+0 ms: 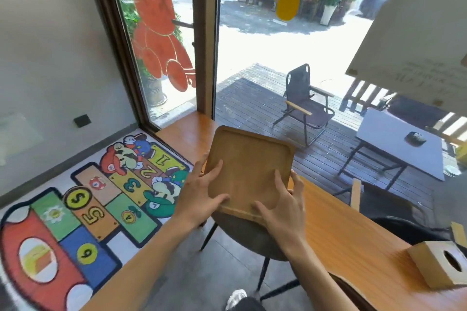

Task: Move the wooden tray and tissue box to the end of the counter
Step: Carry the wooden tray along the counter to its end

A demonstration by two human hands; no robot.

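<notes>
Hands, left hand (202,197) and right hand (283,206), grip wooden tray (249,166) over counter (348,232); next, set it at far end, then fetch tissue box (439,264).

Matt, smooth wooden tray (249,166); glossy orange wood desk (353,242) under it; pale wood tissue box (437,264) beyond the grip.

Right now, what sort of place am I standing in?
Probably a small café or shop front. A long wooden counter runs along a big street-facing window with orange decals, a folding chair and table sit on the deck outside, and a cartoon hopscotch mat covers the floor.
</notes>
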